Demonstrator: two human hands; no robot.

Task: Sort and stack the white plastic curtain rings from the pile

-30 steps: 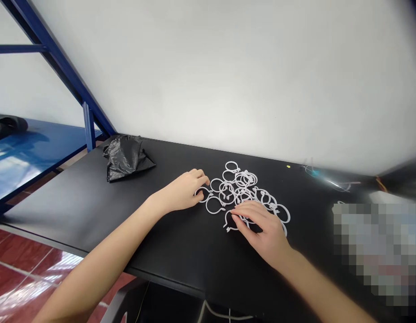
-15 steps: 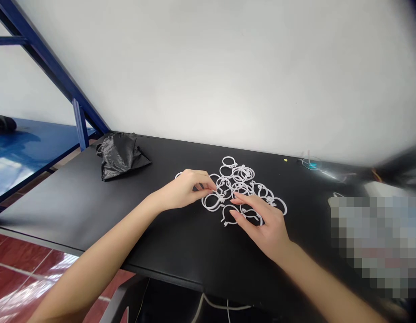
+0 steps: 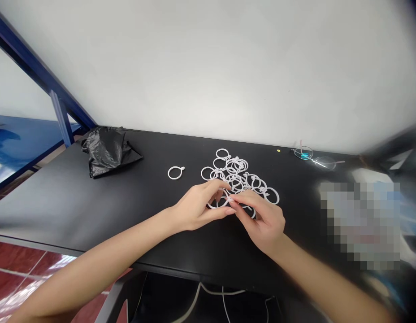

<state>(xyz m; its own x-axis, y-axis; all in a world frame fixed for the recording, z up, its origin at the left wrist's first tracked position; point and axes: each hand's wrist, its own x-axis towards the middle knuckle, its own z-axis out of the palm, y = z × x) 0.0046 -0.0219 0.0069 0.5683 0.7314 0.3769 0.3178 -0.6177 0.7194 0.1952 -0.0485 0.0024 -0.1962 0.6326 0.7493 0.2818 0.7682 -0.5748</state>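
Between my hands is a white curtain ring [image 3: 214,207], a thin plastic loop with a small clasp. My left hand [image 3: 197,206] curls around the loop, with thumb and fingers close to the clasp. The thumb and forefinger of my right hand [image 3: 266,217] pinch the ring at its clasp end, partly hiding it. Just beyond and beneath my hands lies a loose heap of similar white rings [image 3: 240,172], several overlapping. One separate closed ring [image 3: 175,178] lies to the left of the heap.
All this rests on a black table [image 3: 154,244] against a white wall. A crumpled black plastic bag [image 3: 107,151] lies at the back left, and eyeglasses [image 3: 324,163] at the back right. A blurred-out item [image 3: 361,224] is at the right. Cables [image 3: 196,303] hang below the front edge.
Both hands have come together over the front of the heap and now hold a ring between them. The separate ring on the left is now fully uncovered. The view has shifted slightly.
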